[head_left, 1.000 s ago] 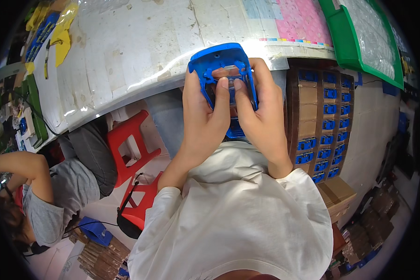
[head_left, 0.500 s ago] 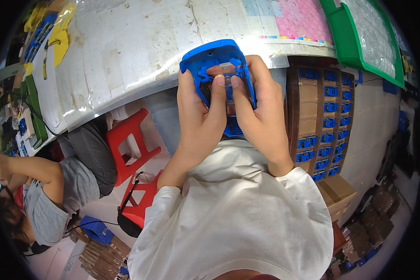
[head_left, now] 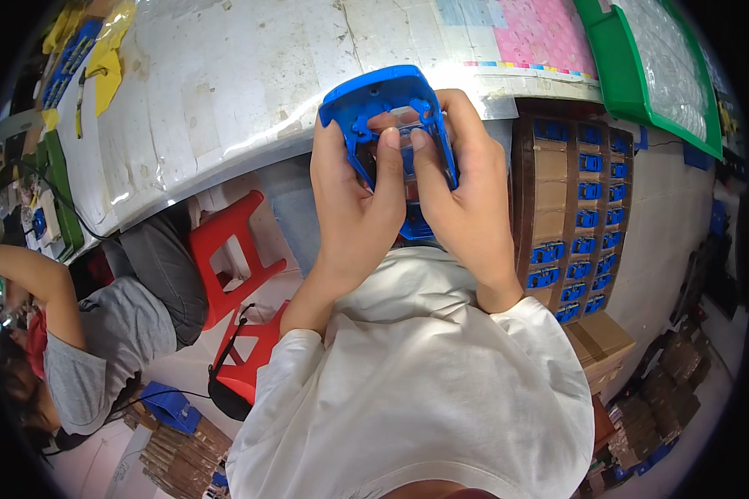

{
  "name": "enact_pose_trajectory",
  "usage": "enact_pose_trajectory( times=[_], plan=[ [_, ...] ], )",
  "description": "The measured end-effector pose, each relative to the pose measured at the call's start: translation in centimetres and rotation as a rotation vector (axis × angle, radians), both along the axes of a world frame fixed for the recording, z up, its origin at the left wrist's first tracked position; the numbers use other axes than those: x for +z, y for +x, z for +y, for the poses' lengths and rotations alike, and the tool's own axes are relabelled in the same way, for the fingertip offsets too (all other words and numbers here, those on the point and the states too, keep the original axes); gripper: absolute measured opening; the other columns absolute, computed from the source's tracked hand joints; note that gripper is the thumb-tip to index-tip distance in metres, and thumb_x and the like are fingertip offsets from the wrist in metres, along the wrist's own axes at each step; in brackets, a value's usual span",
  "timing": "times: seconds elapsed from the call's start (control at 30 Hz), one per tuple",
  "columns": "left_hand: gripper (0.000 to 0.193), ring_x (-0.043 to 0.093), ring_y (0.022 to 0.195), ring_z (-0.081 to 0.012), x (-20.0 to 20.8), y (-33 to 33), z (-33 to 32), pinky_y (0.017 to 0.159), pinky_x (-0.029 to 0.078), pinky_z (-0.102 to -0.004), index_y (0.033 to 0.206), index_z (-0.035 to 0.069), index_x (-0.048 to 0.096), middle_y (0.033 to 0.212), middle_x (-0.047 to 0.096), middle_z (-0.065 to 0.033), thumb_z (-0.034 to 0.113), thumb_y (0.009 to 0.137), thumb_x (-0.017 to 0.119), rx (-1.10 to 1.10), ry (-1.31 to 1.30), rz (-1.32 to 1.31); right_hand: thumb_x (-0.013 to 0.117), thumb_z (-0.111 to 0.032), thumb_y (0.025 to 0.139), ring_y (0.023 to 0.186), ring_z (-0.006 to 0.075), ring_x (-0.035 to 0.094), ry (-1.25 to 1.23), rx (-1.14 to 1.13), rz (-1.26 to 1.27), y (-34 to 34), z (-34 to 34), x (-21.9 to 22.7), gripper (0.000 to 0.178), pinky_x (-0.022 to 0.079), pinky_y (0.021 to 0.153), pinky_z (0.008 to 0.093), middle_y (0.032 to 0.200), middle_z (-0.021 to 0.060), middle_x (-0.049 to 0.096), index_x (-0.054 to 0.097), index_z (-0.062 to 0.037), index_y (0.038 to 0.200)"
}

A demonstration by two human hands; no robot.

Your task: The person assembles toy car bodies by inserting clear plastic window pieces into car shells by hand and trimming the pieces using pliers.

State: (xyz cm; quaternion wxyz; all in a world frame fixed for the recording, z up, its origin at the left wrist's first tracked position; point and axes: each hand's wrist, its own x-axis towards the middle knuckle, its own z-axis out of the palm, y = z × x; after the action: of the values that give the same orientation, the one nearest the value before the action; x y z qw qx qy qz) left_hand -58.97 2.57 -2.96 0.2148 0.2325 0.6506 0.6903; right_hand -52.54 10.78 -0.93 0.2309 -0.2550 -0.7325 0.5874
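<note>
A hollow blue plastic shell point(head_left: 379, 87), shaped like a toy car body, is held up between both hands in front of my chest, at the table's front edge. My left hand point(head_left: 349, 195) closes round its left side, and my right hand point(head_left: 468, 187) grips the right side. Both thumbs lie close together over the opening, pressing on a clear plastic piece point(head_left: 406, 131) inside the shell. Part of the shell's lower end is hidden behind my hands, and most of the fingers are behind it.
A white-covered table point(head_left: 250, 91) spans the front. At its right lies a green bin point(head_left: 628, 79) with clear plastic parts. Below it stands a partitioned carton point(head_left: 549, 195) holding several blue pieces. Left are a red stool point(head_left: 233, 258) and a seated person point(head_left: 125, 324).
The shell and my hands have shifted slightly upward, and my thumbs have moved a little on the clear piece. At the left, the other person's arm has moved outward to the left.
</note>
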Motion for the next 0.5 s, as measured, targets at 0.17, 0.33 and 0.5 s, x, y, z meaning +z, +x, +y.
enact_pose_trajectory(
  times=[0.17, 0.33, 0.5],
  plan=[
    [0.02, 0.049, 0.077, -0.0046, 0.0, -0.1, 0.0, 0.063, 0.041, -0.0177, 0.096, 0.005, 0.038, 0.09, 0.055, -0.0037, 0.009, 0.087, 0.055, 0.032, 0.009, 0.058, 0.046, 0.0, 0.083, 0.067, 0.0078, 0.055, -0.006, 0.016, -0.009, -0.1, -0.1, -0.2, 0.013, 0.044, 0.056, 0.0216, 0.079, 0.0091, 0.061, 0.048, 0.0012, 0.095],
    [0.013, 0.053, 0.077, -0.01, -0.5, -0.7, -0.4, 0.066, 0.043, -0.0208, 0.096, 0.0, 0.045, 0.088, 0.055, -0.0077, 0.006, 0.087, 0.051, 0.086, -0.056, 0.138, 0.047, 0.003, 0.077, 0.056, 0.0161, 0.054, -0.247, 0.03, 0.123, -0.1, -0.4, -1.1, 0.021, 0.042, 0.053, 0.0266, 0.069, 0.0136, 0.056, 0.044, 0.0026, 0.097],
    [0.014, 0.05, 0.075, -0.0079, -0.2, -0.8, -0.1, 0.061, 0.041, -0.0199, 0.094, 0.0, 0.047, 0.085, 0.052, -0.0051, 0.01, 0.086, 0.054, 0.154, 0.008, -0.017, 0.045, 0.003, 0.077, 0.059, 0.0134, 0.049, -0.225, 0.16, 0.027, 0.9, -0.4, -2.3, 0.02, 0.041, 0.054, 0.0271, 0.068, 0.0128, 0.055, 0.046, 0.003, 0.097]
  ],
)
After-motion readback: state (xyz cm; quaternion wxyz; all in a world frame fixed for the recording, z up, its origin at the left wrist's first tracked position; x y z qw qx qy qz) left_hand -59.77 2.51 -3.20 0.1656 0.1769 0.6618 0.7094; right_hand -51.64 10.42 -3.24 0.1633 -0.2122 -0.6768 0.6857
